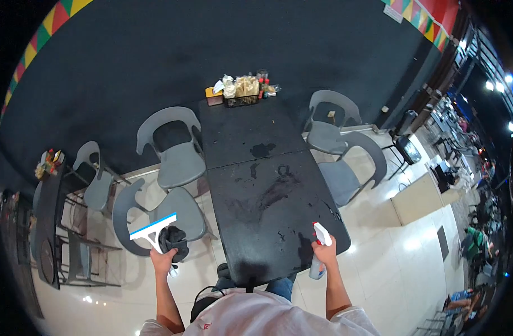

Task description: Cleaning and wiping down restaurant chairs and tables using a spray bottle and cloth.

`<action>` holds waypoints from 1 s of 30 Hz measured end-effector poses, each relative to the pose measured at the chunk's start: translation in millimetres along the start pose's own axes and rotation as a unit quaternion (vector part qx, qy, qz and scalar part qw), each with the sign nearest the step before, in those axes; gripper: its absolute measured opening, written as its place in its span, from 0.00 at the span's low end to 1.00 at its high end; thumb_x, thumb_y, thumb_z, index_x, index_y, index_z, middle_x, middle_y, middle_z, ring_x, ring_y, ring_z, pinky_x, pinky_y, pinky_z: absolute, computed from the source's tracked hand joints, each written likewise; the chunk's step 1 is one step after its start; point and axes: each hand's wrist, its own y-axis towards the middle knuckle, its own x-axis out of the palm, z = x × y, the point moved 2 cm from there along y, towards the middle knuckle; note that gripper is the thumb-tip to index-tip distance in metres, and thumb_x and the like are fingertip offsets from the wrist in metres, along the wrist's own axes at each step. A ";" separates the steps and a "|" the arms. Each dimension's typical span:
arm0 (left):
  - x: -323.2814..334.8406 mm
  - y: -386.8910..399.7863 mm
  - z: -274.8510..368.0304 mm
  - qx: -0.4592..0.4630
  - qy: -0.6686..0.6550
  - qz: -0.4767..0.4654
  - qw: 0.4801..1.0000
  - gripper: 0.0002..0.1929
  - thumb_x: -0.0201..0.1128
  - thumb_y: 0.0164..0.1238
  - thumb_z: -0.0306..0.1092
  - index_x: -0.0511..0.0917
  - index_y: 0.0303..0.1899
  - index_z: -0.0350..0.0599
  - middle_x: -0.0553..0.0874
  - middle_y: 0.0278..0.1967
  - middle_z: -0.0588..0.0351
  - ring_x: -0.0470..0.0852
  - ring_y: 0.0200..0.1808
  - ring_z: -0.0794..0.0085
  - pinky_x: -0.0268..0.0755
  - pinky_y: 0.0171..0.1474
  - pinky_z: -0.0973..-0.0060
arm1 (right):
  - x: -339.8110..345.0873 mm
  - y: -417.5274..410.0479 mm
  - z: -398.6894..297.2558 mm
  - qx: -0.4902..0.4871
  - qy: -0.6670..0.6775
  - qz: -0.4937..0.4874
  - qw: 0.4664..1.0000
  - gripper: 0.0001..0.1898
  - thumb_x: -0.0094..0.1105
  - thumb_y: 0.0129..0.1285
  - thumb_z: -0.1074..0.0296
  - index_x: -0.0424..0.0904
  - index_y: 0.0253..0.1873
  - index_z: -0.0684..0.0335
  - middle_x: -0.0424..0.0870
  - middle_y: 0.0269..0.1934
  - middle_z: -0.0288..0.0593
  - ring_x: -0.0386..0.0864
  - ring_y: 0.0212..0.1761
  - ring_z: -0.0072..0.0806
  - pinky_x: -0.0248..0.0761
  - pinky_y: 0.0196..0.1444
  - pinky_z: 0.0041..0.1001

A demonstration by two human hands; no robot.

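My left hand grips a white squeegee with a blue blade edge, together with a crumpled black cloth. It is off the left side of the table, in front of a grey chair. In my right hand is a spray bottle with a white and red trigger head, held over the table's near right corner. Before me stretches a black table. Wet patches and smears mark its top, and a seam crosses it.
At the table's far end, against the dark wall, stand a basket of packets, a yellow-topped box and red-capped bottles. Grey chairs flank both sides. Another table stands at left; people sit far right.
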 end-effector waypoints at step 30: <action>106.8 -404.5 32.7 -0.164 -0.067 0.331 0.927 0.16 0.67 0.49 0.22 0.78 0.42 0.30 0.84 0.36 0.53 0.82 0.36 0.71 0.75 0.42 0.75 | -141.5 23.0 73.3 -0.116 0.033 -0.396 0.910 0.13 0.60 0.50 0.73 0.77 0.43 0.64 0.79 0.25 0.46 0.78 0.25 0.31 0.71 0.32 0.28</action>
